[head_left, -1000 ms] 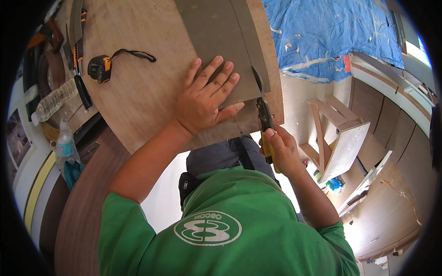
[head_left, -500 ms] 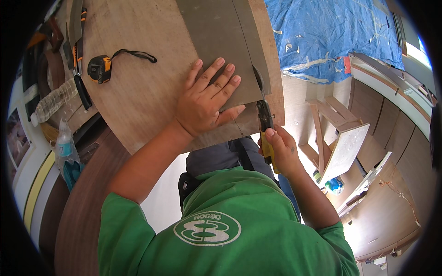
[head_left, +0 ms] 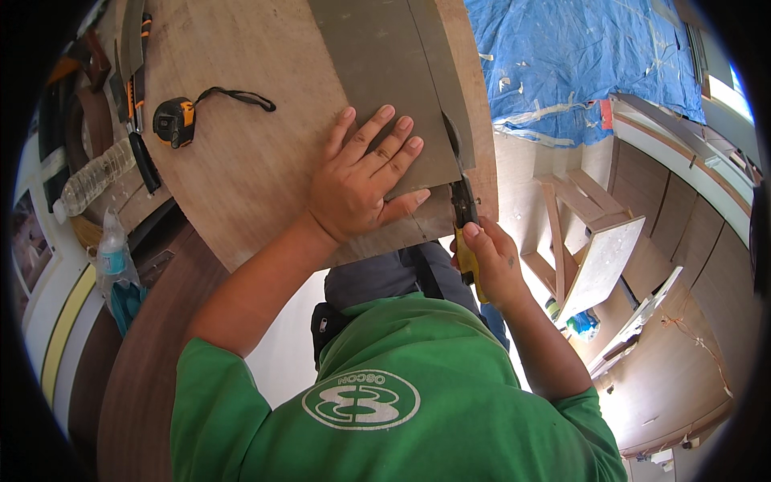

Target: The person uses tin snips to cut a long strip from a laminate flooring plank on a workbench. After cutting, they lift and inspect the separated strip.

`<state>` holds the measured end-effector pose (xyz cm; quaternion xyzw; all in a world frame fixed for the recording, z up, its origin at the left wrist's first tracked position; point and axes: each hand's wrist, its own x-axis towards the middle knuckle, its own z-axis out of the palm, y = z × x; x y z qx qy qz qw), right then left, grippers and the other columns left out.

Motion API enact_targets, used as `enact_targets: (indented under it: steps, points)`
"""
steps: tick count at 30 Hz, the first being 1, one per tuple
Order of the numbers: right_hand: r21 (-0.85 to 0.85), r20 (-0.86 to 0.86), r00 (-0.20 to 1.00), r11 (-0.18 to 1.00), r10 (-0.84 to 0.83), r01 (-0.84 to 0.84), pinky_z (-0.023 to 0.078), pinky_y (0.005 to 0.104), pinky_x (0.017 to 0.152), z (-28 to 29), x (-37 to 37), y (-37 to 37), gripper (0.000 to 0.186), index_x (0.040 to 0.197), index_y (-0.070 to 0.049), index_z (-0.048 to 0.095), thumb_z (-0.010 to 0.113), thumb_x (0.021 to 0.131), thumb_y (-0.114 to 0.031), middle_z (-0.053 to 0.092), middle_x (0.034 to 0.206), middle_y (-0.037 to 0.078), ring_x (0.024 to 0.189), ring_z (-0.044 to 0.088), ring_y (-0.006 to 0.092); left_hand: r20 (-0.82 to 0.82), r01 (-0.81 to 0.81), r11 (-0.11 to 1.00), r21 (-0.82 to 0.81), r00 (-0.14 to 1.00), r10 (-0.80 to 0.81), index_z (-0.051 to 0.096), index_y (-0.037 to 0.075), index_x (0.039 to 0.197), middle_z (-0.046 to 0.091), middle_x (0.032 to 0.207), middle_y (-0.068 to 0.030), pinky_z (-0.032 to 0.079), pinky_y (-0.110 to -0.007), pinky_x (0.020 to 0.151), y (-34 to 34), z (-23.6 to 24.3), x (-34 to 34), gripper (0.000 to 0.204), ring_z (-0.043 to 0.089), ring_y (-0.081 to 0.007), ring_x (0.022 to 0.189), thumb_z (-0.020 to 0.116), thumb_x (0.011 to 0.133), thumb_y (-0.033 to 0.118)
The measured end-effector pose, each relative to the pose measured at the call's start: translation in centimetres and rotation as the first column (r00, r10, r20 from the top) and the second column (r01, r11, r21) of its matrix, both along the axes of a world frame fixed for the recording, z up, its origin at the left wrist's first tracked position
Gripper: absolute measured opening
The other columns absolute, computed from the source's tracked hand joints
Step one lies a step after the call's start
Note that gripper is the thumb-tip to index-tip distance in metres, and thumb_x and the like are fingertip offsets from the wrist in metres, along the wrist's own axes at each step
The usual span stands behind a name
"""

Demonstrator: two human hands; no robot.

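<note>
Shears (head_left: 463, 203) in right hand (head_left: 491, 259), clear bottle (head_left: 98, 177) lying sideways

A blue tarp (head_left: 578, 64) spreads from one to two o'clock, bright light (head_left: 728, 93) beyond it, a wooden structure (head_left: 602, 265) sits at three, glare washes wood-toned panelling (head_left: 683, 353) at four, and a brown wood-grain surface (head_left: 148, 361) curves at eight.

Left hand (head_left: 353, 181): palm down, flat, fingers (head_left: 392, 148) slightly spread and pointing forward, thumb (head_left: 405, 206) out rightward. Left forearm (head_left: 269, 277): slanting forward, inward. Right hand (head_left: 491, 257): curled in a grip. Right forearm (head_left: 540, 333): slanting forward, inward.
</note>
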<state>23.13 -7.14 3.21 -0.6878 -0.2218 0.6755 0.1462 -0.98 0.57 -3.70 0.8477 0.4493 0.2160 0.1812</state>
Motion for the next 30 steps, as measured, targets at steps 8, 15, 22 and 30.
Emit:
enact_targets:
  steps: [8,15,22,30]
  points:
    - [-0.015,0.053,0.995,0.996,0.086,-0.086,0.045,0.0291,0.059,0.2,0.0,0.3,0.041,0.09,-0.002,0.058,0.055,0.106,-0.04,0.06,0.073,0.005,0.065,0.057,0.0122,0.014,-0.004,1.0,-0.009,1.0,0.005,0.073,0.008,0.128,0.068,0.14,-0.0114,0.027,-0.057,0.123,0.0,0.0,0.0,0.053,0.055,-0.0335,0.14,0.067,0.095,0.049]
    - [-0.026,0.014,1.0,0.999,0.027,-0.027,0.046,0.0299,0.062,0.1,0.0,0.7,0.041,0.091,-0.002,0.058,0.056,0.106,-0.04,0.061,0.074,0.004,0.068,0.058,0.0128,0.025,-0.008,1.0,0.001,1.0,0.008,0.075,0.008,0.123,0.069,0.137,-0.0106,0.029,-0.059,0.122,0.0,0.0,-0.1,0.054,0.056,-0.0317,0.139,0.069,0.092,0.052]
    - [-0.018,0.037,0.998,0.999,0.052,-0.051,0.046,0.0298,0.06,0.2,-0.2,1.0,0.041,0.09,-0.002,0.058,0.057,0.106,-0.04,0.061,0.074,0.005,0.066,0.058,0.0128,0.035,-0.009,1.0,-0.007,0.999,0.009,0.074,0.008,0.124,0.068,0.139,-0.0107,0.028,-0.058,0.123,0.0,-0.1,-0.1,0.056,0.056,-0.0319,0.139,0.067,0.094,0.054]
    - [-0.02,0.018,0.999,0.999,0.043,-0.042,0.048,0.0296,0.061,0.1,-0.2,1.1,0.043,0.096,-0.001,0.058,0.057,0.105,-0.043,0.063,0.08,0.008,0.067,0.06,0.0146,0.039,-0.008,1.0,-0.018,0.999,0.008,0.074,0.008,0.125,0.069,0.139,-0.0105,0.028,-0.058,0.123,0.0,0.0,-0.1,0.057,0.056,-0.0322,0.139,0.066,0.094,0.055]
